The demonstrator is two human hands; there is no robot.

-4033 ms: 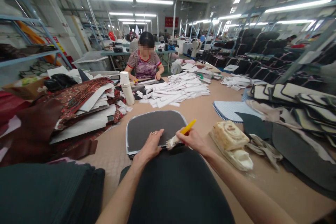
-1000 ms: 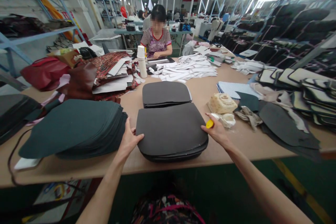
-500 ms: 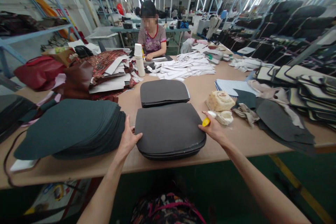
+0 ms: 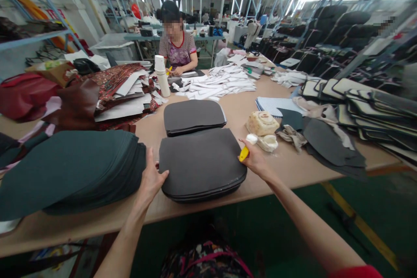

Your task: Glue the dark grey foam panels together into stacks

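Observation:
A stack of dark grey rounded panels [image 4: 203,160] lies in front of me near the table's front edge. My left hand [image 4: 150,178] rests at its left side, thumb against the edge and fingers stretched out. In my right hand [image 4: 256,160], at the stack's right edge, is a small brush [image 4: 244,153] with a yellow handle and a white head. Behind this stack sits another stack of similar panels [image 4: 195,115]. Left of my left hand is a tall, fanned pile of dark green pieces [image 4: 74,165].
Right of the stacks stands a crusted cream-coloured block-like container [image 4: 262,122], with a rag [image 4: 291,136] and dark cut pieces [image 4: 330,139] beyond. A white bottle [image 4: 162,77] and white strips [image 4: 218,81] lie farther back. A co-worker [image 4: 177,50] sits across the table.
The view has turned slightly right, so things appear farther left. The brush in my right hand shows more of its yellow handle. Both hands remain at the stack's sides.

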